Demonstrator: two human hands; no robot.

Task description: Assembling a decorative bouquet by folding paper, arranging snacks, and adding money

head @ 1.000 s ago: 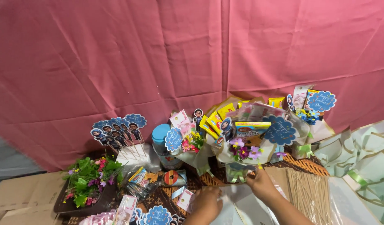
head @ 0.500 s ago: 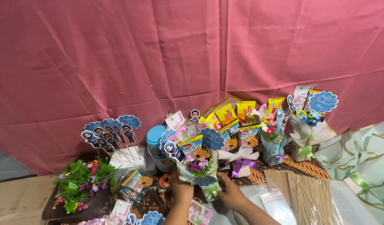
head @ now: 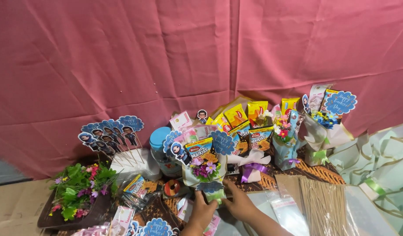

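Snack bouquet: a small snack bouquet [head: 204,168] stands upright at the front of the display, snack packs and purple flowers on top, a blue scalloped tag and a green ribbon at its wrapped base.
Where it is: on the counter [head: 262,185], on a patterned brown cloth, just in front of the row of finished bouquets [head: 254,144] along the pink backdrop [head: 166,52].
Why held so: both hands meet low at the stem, so the heavy top stays upright and faces forward like its neighbours.
Left hand: the left hand [head: 202,213] comes up from the bottom edge, fingers wrapped round the base near the ribbon.
Right hand: the right hand [head: 238,203] lies flat beside it, fingers stretched toward the wrapping, touching its lower right side; whether it grips or only steadies is hard to tell from here.
Arm pose: both forearms reach forward from below, wrists low, close together.
Nearby: cartoon toppers on sticks [head: 107,133] stand in a white block at left, above a tray of artificial flowers [head: 77,188]; wooden skewers [head: 322,201] lie to the right.
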